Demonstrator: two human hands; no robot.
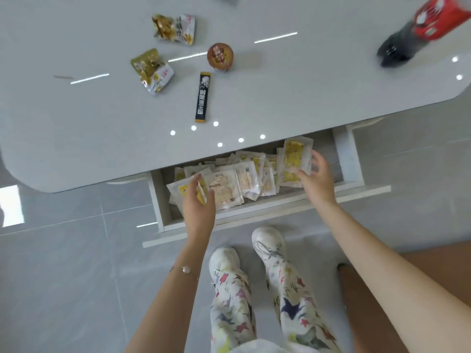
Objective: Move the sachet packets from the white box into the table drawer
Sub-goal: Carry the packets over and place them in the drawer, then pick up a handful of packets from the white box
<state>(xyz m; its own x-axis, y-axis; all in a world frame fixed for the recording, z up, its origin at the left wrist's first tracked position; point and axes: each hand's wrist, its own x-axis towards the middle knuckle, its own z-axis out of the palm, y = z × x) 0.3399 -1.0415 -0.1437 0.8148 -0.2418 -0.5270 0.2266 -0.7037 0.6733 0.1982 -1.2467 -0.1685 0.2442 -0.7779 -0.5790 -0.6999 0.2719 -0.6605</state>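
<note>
Left hand point(198, 207) and right hand point(317, 179) hang loose-fingered over the sachets point(229, 184); level the pile so the drawer point(254, 212) closes

White characters down the black stick packet point(202, 98) on the table point(76, 128), too blurred to read. Red characters on a gold-and-white snack bag point(153, 71) and on a second bag point(174, 29), likewise illegible. White lettering on the red label of a dark bottle point(418, 34), smeared by motion. Print on the cup lid point(220, 56) and the sachet packets point(224, 189) in the drawer point(254, 214), too small to make out.
</note>
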